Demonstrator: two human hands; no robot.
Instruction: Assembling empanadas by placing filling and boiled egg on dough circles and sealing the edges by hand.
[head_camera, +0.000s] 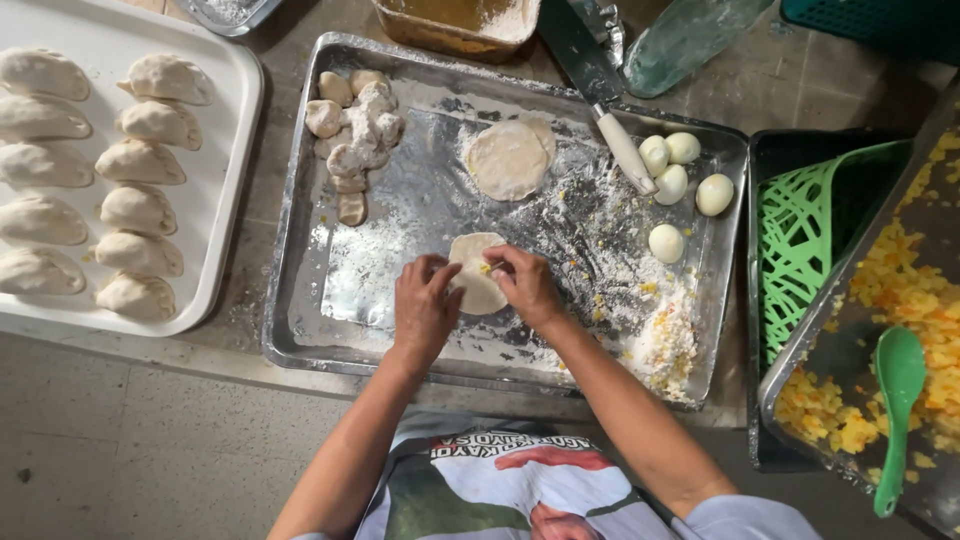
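Note:
A flat round of dough (477, 282) lies on the floured metal tray (300, 340), with a bit of yellow filling on it. My left hand (424, 305) grips its left edge and my right hand (526, 285) pinches its right edge. Another flattened dough round (509, 158) rests farther back on the tray. A pile of small dough lumps (355, 135) sits at the tray's far left. Several peeled boiled eggs (672, 182) lie at its right side.
A white tray (232, 180) at left holds several folded dumplings (140, 210). At right a metal pan (790, 370) holds yellow filling and a green spoon (897, 400), beside a green basket (810, 240). A white-handled knife (622, 150) rests on the tray's far edge.

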